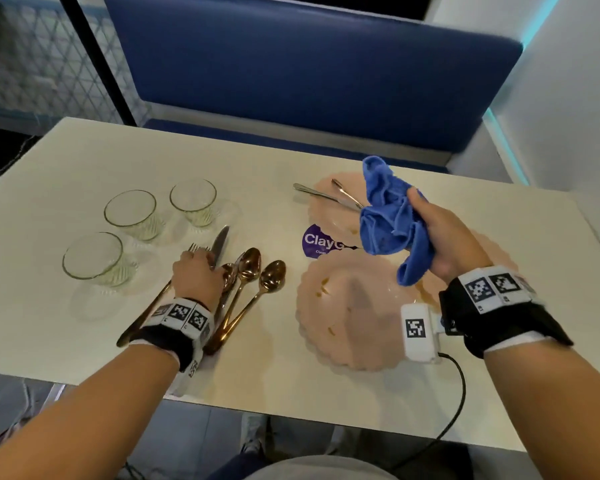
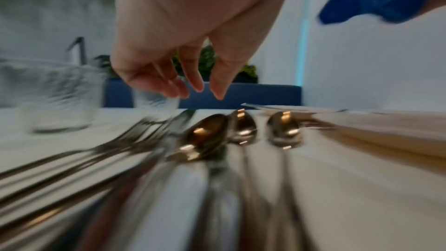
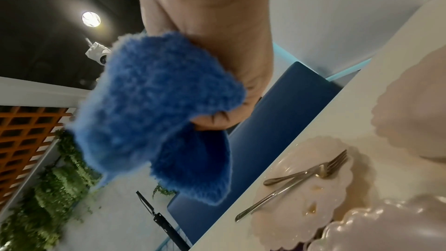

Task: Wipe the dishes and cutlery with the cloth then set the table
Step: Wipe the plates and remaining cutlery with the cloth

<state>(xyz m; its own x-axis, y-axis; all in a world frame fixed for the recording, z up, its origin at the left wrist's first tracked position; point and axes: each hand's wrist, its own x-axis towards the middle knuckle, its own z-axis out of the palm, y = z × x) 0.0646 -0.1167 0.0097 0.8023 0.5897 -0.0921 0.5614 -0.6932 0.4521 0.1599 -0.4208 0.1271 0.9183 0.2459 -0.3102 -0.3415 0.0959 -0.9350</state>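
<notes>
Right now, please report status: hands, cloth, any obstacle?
Left hand open over cutlery, nothing gripped. Right hand holds blue cloth aloft. Pink plates still soiled. Nothing blocking.

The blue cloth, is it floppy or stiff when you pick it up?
Probably floppy: the blue cloth bunches into soft folds where the right hand grips it, and its loose ends droop below the fist. It looks fluffy in the right wrist view, so likely light and easy to grip, not slippery.
</notes>
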